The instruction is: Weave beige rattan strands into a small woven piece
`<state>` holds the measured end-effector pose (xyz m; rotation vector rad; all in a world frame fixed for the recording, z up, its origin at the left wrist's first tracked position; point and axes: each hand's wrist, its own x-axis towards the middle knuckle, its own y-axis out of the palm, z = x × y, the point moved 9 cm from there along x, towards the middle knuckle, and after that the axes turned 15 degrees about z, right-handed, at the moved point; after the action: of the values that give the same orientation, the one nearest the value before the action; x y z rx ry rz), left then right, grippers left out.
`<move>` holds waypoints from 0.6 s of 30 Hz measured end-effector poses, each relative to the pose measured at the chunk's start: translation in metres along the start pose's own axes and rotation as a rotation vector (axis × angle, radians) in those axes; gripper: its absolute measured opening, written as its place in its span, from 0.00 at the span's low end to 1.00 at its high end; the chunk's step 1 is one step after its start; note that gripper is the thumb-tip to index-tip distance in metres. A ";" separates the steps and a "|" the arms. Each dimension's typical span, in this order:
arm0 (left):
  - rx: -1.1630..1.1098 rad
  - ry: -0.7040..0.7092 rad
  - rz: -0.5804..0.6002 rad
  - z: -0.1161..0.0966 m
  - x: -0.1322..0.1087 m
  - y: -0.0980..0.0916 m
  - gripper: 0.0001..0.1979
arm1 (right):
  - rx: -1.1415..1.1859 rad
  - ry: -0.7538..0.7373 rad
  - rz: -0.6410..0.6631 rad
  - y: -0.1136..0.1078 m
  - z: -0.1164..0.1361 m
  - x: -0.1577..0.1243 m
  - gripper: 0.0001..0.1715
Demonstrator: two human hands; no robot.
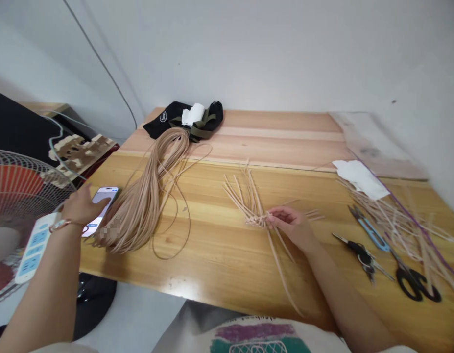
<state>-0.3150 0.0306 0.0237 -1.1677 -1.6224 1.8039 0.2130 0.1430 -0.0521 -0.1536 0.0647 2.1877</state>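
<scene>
My left hand [81, 205] is at the left table edge, fingers spread, thumb reaching over the lit screen of a smartphone [99, 208] that lies flat. Just right of the phone, a long thick bundle of tan rattan-like strands [142, 203] stretches toward the back. Near the table's middle, my right hand [287, 220] pinches the right end of a small woven piece [256, 219] made from the same strands. Loose strand ends fan out from that piece, some away from me and others toward the front edge. My right fingertips partly cover the weave.
Scissors [414, 279], blue thread snips [373, 233] and keys with a black fob [361, 255] lie at right. Behind them are loose strands [395, 220] and white tissue [361, 179]. A black bag [168, 117] rests at the back; a fan [24, 196] stands left.
</scene>
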 end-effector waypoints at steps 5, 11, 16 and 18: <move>-0.081 0.306 -0.188 -0.137 -0.058 -0.021 0.30 | 0.043 -0.039 0.051 0.009 0.005 -0.001 0.15; -0.352 1.172 0.143 -0.351 -0.143 0.053 0.14 | 0.046 -0.037 0.043 0.011 0.007 -0.003 0.13; -0.614 1.202 0.333 -0.392 -0.142 0.095 0.08 | -0.049 -0.087 -0.007 0.004 0.019 -0.006 0.11; -0.777 1.163 0.392 -0.389 -0.136 0.101 0.09 | -0.069 -0.087 -0.016 0.002 0.021 -0.007 0.11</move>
<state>0.0962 0.1277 -0.0153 -2.3549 -1.3249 0.2633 0.2131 0.1384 -0.0303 -0.0970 -0.0611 2.1790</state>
